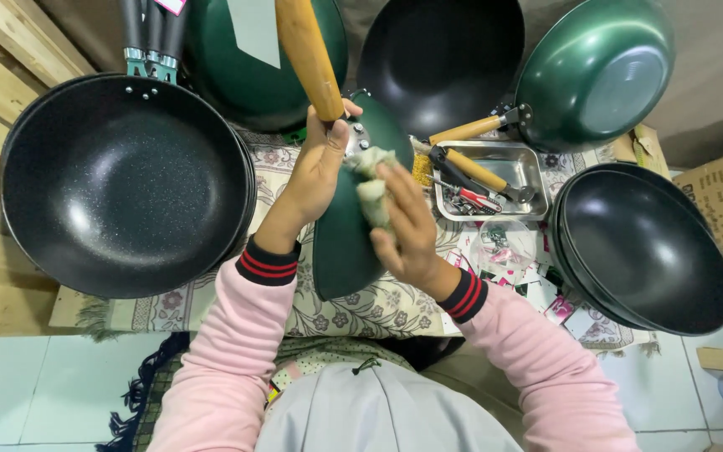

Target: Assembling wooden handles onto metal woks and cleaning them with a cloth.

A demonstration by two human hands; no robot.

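Head view: left hand (315,172) clasping green pan (346,243) handle, right hand (407,230) clutching cloth (374,191), tool tray (495,163) beside.

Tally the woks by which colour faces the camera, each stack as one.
Black inside showing: 3 (left wok, top wok, right wok)
Green outside showing: 3 (rear wok, top-right wok, held wok)
Total: 6

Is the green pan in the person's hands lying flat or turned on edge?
On edge. The green pan shows only its narrow profile, wooden handle up in the left hand; right hand presses a cloth on it.
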